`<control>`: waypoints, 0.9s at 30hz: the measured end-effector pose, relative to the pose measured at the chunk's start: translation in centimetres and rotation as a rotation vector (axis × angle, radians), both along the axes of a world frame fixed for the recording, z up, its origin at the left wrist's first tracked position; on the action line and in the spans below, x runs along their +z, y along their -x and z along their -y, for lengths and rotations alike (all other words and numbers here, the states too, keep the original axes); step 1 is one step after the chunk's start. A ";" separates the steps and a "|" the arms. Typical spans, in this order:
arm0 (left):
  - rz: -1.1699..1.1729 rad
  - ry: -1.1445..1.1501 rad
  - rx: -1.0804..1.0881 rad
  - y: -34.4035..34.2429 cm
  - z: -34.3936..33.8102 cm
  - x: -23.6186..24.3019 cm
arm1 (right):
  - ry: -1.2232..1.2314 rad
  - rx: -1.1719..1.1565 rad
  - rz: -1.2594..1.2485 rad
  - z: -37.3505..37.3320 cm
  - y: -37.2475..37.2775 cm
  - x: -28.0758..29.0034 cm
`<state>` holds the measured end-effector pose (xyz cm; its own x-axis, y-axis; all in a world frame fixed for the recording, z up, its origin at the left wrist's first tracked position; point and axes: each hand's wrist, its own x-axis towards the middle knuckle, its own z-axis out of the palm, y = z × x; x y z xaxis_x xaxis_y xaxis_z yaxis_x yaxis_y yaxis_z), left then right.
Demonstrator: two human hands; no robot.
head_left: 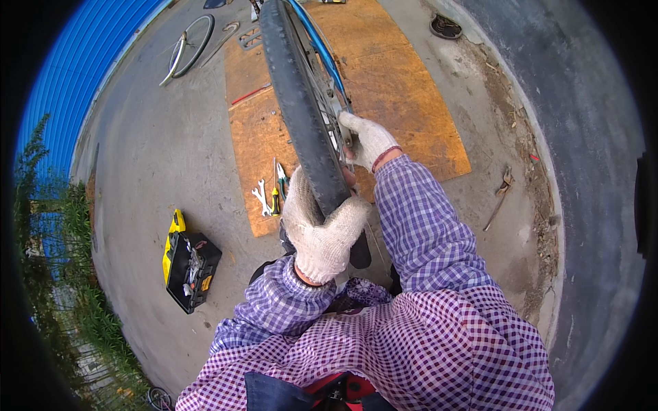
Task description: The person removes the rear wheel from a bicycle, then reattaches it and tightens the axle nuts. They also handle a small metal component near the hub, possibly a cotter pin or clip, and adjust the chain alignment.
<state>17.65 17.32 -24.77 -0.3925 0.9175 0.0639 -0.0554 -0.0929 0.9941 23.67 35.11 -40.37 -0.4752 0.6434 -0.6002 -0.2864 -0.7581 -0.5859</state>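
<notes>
i can't see all the fingers on the right hand (pixel 373 142), the tire (pixel 295 89) gets cut off up top, and the stuff (pixel 195 264) in the toolbox (pixel 171 243) is too tiny.

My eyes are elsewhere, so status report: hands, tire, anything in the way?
Left hand wrapped around near edge of black tire. Right hand at its right side, grip unclear. Wrenches, screwdriver, pliers on board below, left; nothing visibly blocking the tire.

White knit gloves (pixel 325 240), blue checked sleeves (pixel 428 229) and purple gingham (pixel 418 342) are worn.
</notes>
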 end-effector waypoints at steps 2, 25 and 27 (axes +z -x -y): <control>0.010 -0.009 0.001 0.3 0.0 0.1 | -0.008 -0.050 -0.056 0.1 0.4 -0.6; 0.077 0.027 -0.017 3.1 -0.5 2.0 | -0.198 -0.205 -0.235 -0.4 2.7 -1.5; 0.070 0.026 -0.008 3.6 -0.9 1.9 | -0.163 -0.199 -0.218 -0.7 2.8 -1.3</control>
